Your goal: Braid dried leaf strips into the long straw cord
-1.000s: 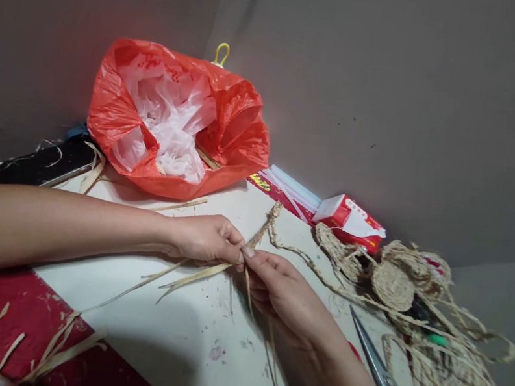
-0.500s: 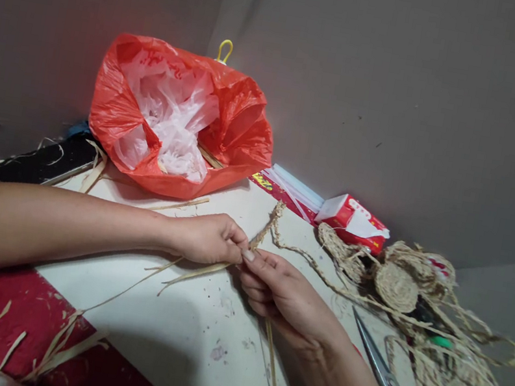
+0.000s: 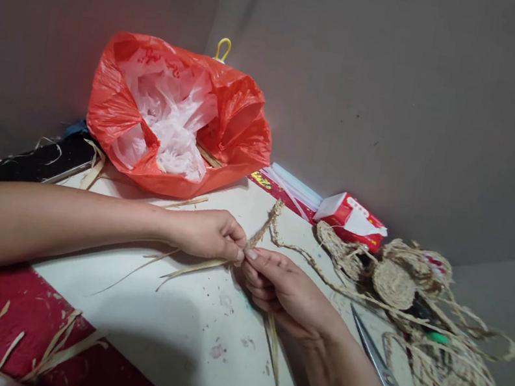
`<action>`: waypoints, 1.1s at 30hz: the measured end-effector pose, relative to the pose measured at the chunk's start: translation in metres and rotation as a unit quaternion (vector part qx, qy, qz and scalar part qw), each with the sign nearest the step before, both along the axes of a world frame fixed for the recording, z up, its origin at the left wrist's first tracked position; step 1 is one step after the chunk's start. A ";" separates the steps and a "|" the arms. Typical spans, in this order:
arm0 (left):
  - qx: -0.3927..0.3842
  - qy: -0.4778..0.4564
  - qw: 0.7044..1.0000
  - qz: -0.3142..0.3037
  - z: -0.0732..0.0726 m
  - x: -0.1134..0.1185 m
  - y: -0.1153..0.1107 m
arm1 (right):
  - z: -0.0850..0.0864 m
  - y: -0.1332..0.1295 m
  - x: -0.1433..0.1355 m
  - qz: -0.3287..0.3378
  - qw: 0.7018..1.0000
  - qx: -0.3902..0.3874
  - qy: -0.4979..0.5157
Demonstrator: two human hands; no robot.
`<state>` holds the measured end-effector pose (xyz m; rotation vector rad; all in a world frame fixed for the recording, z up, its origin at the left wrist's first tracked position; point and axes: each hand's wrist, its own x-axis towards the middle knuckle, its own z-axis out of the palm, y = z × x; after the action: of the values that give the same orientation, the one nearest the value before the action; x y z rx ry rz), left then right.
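A braided straw cord point(image 3: 264, 226) rises from between my fingertips to a bend, then trails right across the white tabletop toward coiled braid. My left hand point(image 3: 214, 233) pinches the cord's working end, with loose straw strands point(image 3: 192, 270) fanning out beneath it to the left. Just beside it, my right hand point(image 3: 278, 289) is closed in a pinch at the same spot, thumb on top and the other fingers curled. A long flat straw strand point(image 3: 277, 354) hangs below the right hand toward the table's front. The exact crossing of strands is hidden by the fingertips.
A red plastic bag point(image 3: 235, 179) with white plastic inside stands at the back. Coiled braids point(image 3: 393, 285) lie at right, near red-handled scissors point(image 3: 385, 372) and a red-and-white box point(image 3: 352, 219). A dark phone point(image 3: 48, 159) sits left; straw scraps point(image 3: 62, 355) lie in front.
Both hands keep their pinch at the same place, with small finger shifts. The thin strand at left no longer reaches down to the straw scraps. The view has shifted slightly.
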<state>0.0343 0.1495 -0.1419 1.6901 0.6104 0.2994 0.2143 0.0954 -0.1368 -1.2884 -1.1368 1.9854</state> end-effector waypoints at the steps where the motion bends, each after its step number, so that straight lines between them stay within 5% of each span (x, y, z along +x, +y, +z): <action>1: 0.023 0.013 1.000 -0.007 0.002 -0.002 0.002 | 0.000 0.000 -0.002 -0.013 1.000 0.005 -0.001; 6: 0.169 0.113 0.979 0.002 0.022 -0.009 0.006 | -0.002 -0.004 -0.012 -0.082 0.995 0.019 -0.044; 11: 0.265 0.176 0.947 0.048 0.036 -0.005 -0.019 | -0.006 -0.010 -0.023 -0.148 0.988 0.009 -0.033; 16: 0.391 0.272 0.879 0.006 0.023 0.004 -0.046 | -0.009 -0.016 -0.034 -0.196 0.980 -0.007 0.018; 22: 0.545 0.211 0.807 -0.084 0.006 0.001 -0.068 | -0.009 -0.020 -0.039 -0.218 0.976 0.002 0.007; 26: 0.451 0.178 0.866 -0.122 0.036 -0.006 -0.067 | -0.005 -0.018 -0.033 -0.205 0.979 0.004 0.008; 29: 0.333 0.084 0.937 0.059 0.055 -0.007 -0.046 | -0.001 -0.015 -0.028 -0.186 0.982 0.012 0.016; 31: 0.254 0.033 0.946 0.200 0.053 -0.005 -0.028 | 0.001 -0.014 -0.025 -0.170 0.985 0.008 0.024; 33: 0.106 0.021 0.971 0.213 0.039 0.000 -0.017 | 0.001 -0.013 -0.023 -0.150 0.988 0.004 0.028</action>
<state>0.0340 0.1329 -0.1024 1.7593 1.0048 0.6561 0.1916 0.0826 -0.1355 -1.3058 -0.8649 1.7807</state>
